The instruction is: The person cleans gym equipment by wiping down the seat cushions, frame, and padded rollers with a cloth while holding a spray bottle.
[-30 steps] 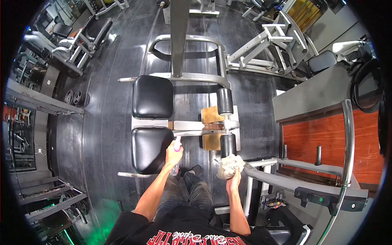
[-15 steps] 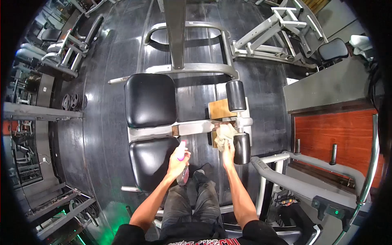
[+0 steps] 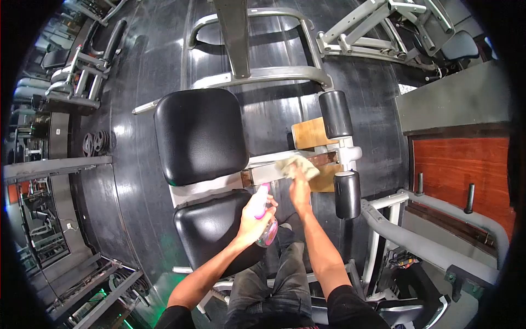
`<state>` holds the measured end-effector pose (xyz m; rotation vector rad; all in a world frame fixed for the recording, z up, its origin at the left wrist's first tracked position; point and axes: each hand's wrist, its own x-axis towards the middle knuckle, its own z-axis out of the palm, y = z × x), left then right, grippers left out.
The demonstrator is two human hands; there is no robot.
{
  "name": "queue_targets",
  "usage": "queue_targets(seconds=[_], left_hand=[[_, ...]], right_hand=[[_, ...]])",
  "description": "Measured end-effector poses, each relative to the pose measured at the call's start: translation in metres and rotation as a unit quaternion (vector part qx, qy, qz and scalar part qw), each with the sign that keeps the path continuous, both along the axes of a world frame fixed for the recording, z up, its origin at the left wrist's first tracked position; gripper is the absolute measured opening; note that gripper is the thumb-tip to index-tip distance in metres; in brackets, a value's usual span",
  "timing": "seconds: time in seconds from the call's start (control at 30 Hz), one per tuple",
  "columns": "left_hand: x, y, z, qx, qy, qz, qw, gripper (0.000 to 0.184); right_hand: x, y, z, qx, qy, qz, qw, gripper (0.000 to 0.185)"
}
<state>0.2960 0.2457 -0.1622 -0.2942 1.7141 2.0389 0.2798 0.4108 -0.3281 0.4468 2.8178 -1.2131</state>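
Observation:
My left hand is wrapped round a spray bottle with a pink and white top and a clear lower part. It hovers by the edge of the nearer black seat pad. In my right hand is a pale, crumpled cloth, pressed against the white metal beam of the exercise machine. The far black pad lies beyond the beam. At the beam's right end sit two black foam rollers and wooden boards.
A grey upright post and curved frame stand ahead. To my right are a grey machine arm and a low wall with a red-brown panel. Weight plates rest on the left, on the dark floor.
My right hand and the cloth have moved left along the beam, away from the rollers. My left hand has shifted right with the spray bottle. The camera view has shifted slightly.

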Motion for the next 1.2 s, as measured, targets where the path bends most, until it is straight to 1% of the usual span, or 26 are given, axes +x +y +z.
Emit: queue_targets(seconds=[0.03,0.07,0.1,0.17,0.2,0.23,0.27,0.37,0.43,0.47,0.5,0.57,0.6,0.63,0.67,0.7,0.77,0.83,0.87,0.93,0.97,1.03,1.07,1.1,1.17,1.2], left_hand=[[0.000,0.001,-0.001,0.001,-0.003,-0.001,1.000,0.031],[0.000,0.001,-0.003,0.026,-0.024,0.003,0.999,0.030],[0.000,0.002,-0.005,0.051,-0.046,0.008,0.998,0.029],[0.007,0.004,-0.012,0.012,-0.010,-0.024,1.000,0.028],[0.008,0.005,-0.016,-0.028,0.033,-0.061,0.997,0.028],[0.008,0.011,-0.011,-0.012,0.058,-0.046,0.997,0.027],[0.011,0.011,-0.013,-0.008,0.044,-0.055,0.997,0.028],[0.009,0.017,-0.003,0.036,-0.026,-0.059,0.997,0.029],[0.007,0.016,-0.002,0.028,-0.027,-0.070,0.997,0.029],[0.007,0.018,0.001,0.025,-0.029,-0.068,0.997,0.028],[0.007,0.020,0.003,0.023,-0.032,-0.066,0.997,0.028],[0.011,0.020,-0.004,0.003,-0.017,-0.074,0.997,0.028],[0.012,0.020,-0.005,-0.016,-0.006,-0.063,0.998,0.026],[0.013,0.020,-0.007,-0.035,0.005,-0.053,0.998,0.025],[0.013,0.019,-0.010,-0.040,0.005,-0.045,0.998,0.023],[0.012,0.019,-0.010,-0.041,0.005,-0.047,0.998,0.023],[0.010,0.018,-0.009,-0.068,0.005,-0.028,0.997,0.022],[0.011,0.018,-0.012,-0.062,-0.019,-0.023,0.998,0.024],[0.011,0.018,-0.013,-0.037,-0.021,-0.022,0.999,0.026],[0.011,0.017,-0.015,-0.004,-0.027,-0.023,0.999,0.029],[0.012,0.018,-0.014,-0.002,-0.031,-0.022,0.999,0.029],[0.010,0.018,-0.011,-0.007,-0.059,-0.015,0.998,0.029],[0.010,0.018,-0.014,-0.020,-0.051,-0.016,0.998,0.028],[0.011,0.017,-0.017,-0.023,-0.051,-0.014,0.998,0.028],[0.011,0.015,-0.021,-0.052,-0.018,-0.022,0.998,0.027],[0.010,0.015,-0.020,-0.055,-0.019,-0.019,0.998,0.027]], right_hand=[[-0.006,0.003,-0.003,-0.040,-0.095,-0.096,0.990,0.047],[-0.010,0.000,-0.006,-0.084,-0.097,-0.124,0.984,0.043],[-0.010,-0.012,-0.001,-0.084,-0.100,-0.126,0.983,0.043],[-0.011,-0.045,0.009,-0.089,0.087,-0.012,0.992,0.048],[-0.010,-0.067,0.009,-0.084,0.150,0.084,0.981,0.051],[-0.007,-0.079,0.009,-0.078,0.210,0.180,0.958,0.054],[-0.012,-0.074,0.048,-0.101,0.166,0.181,0.964,0.056],[-0.019,-0.026,0.037,-0.111,0.093,0.203,0.968,0.053],[-0.024,0.008,-0.003,-0.043,0.006,0.086,0.995,0.048],[-0.031,0.020,-0.005,-0.101,-0.099,-0.048,0.989,0.046],[-0.023,0.028,-0.060,-0.058,-0.102,-0.129,0.985,0.046],[-0.032,0.000,-0.021,-0.019,-0.003,-0.090,0.996,0.048],[-0.027,-0.012,-0.027,-0.075,0.056,-0.030,0.995,0.051],[-0.021,-0.029,-0.007,-0.127,0.086,0.028,0.988,0.053],[-0.011,-0.047,-0.003,-0.184,0.046,0.052,0.980,0.055],[-0.002,-0.057,-0.008,-0.215,0.117,0.145,0.959,0.055],[-0.007,-0.044,0.028,-0.193,0.128,0.211,0.950,0.052],[-0.006,-0.014,0.005,-0.106,0.134,0.199,0.965,0.049],[0.000,0.003,-0.024,-0.130,0.102,0.136,0.977,0.045],[-0.004,0.021,-0.030,-0.129,-0.047,-0.064,0.989,0.047],[-0.003,0.024,-0.034,-0.110,-0.108,-0.169,0.974,0.048],[0.000,-0.006,-0.030,-0.010,0.066,-0.128,0.990,0.049],[0.005,-0.022,-0.019,-0.056,0.038,-0.102,0.992,0.053],[0.014,-0.037,-0.024,-0.073,0.094,-0.056,0.991,0.050],[0.013,-0.046,0.027,-0.118,0.122,0.112,0.979,0.051],[0.011,-0.042,0.033,-0.122,0.121,0.115,0.978,0.051]])
